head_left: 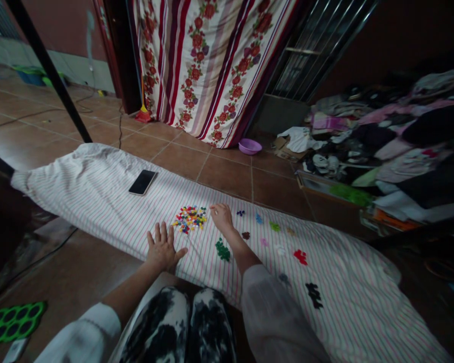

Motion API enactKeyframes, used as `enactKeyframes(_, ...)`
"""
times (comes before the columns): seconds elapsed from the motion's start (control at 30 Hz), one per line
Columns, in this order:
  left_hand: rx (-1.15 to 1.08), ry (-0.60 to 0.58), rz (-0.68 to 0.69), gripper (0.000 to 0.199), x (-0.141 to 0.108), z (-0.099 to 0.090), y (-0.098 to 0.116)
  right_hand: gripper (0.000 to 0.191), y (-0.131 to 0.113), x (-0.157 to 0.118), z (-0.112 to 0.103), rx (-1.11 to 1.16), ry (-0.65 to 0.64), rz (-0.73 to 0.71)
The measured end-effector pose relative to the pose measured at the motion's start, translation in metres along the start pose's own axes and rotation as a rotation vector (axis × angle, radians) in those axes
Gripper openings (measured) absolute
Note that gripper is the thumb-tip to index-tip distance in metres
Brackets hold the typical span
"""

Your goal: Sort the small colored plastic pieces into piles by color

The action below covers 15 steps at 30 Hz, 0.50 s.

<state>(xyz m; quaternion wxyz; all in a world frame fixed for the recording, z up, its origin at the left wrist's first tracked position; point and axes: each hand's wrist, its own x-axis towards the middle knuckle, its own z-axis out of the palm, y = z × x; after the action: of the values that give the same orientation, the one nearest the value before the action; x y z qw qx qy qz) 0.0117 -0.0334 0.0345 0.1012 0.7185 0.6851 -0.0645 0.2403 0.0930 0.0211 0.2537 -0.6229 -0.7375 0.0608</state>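
Note:
A mixed pile of small colourful pieces [190, 219] lies on the striped cloth [109, 212]. My left hand [162, 247] rests flat on the cloth just left of the pile, its fingers spread. At the pile's right edge my right hand [221, 217] has its fingers pressed together; what they hold, if anything, is too small to make out. Below it sits a dark green group [223, 250]. Further right are separate little groups: dark blue [241, 213], brown [245, 235], light blue [259, 219], lime green [275, 226], pink [264, 242], red [300, 256] and black [314, 295].
A phone [143, 182] lies on the cloth at the left. Beyond are a purple basin [250, 146], a floral curtain [212, 65] and heaped clothes [401, 131]. A green tray [15, 322] is on the floor at the lower left.

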Motion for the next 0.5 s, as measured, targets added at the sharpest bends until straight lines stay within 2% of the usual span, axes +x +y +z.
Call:
enactKeyframes(0.2, -0.005, 0.002, -0.001, 0.096, 0.000, -0.001, 0.000, 0.016, -0.041, -0.013, 0.004, 0.055, -0.105, -0.163)
enactKeyframes(0.33, -0.010, -0.004, -0.003, 0.096, -0.001, -0.002, 0.000, 0.012, -0.054, -0.018, 0.001, -0.020, -0.189, -0.134)
enactKeyframes(0.5, -0.013, -0.001, 0.001, 0.096, -0.001, -0.002, 0.001, 0.017, -0.060, -0.015, 0.002, -0.111, -0.245, -0.102)
